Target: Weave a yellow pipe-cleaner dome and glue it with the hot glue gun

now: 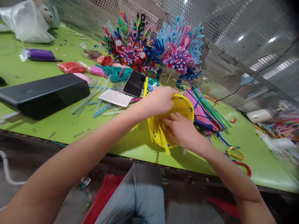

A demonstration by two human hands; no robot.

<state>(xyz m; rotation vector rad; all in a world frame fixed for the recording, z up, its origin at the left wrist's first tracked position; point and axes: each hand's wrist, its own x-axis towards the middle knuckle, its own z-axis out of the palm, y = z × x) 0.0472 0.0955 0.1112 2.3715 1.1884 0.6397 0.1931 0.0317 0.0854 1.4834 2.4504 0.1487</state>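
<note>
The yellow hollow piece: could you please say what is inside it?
The right hand reaches into the yellow hollow piece, whose inner wall partly shows; whatever lies behind that hand and the left hand is covered.

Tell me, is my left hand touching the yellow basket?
Touching: the head view shows your left hand curled over the yellow basket's upper rim, with no gap between them.
</note>
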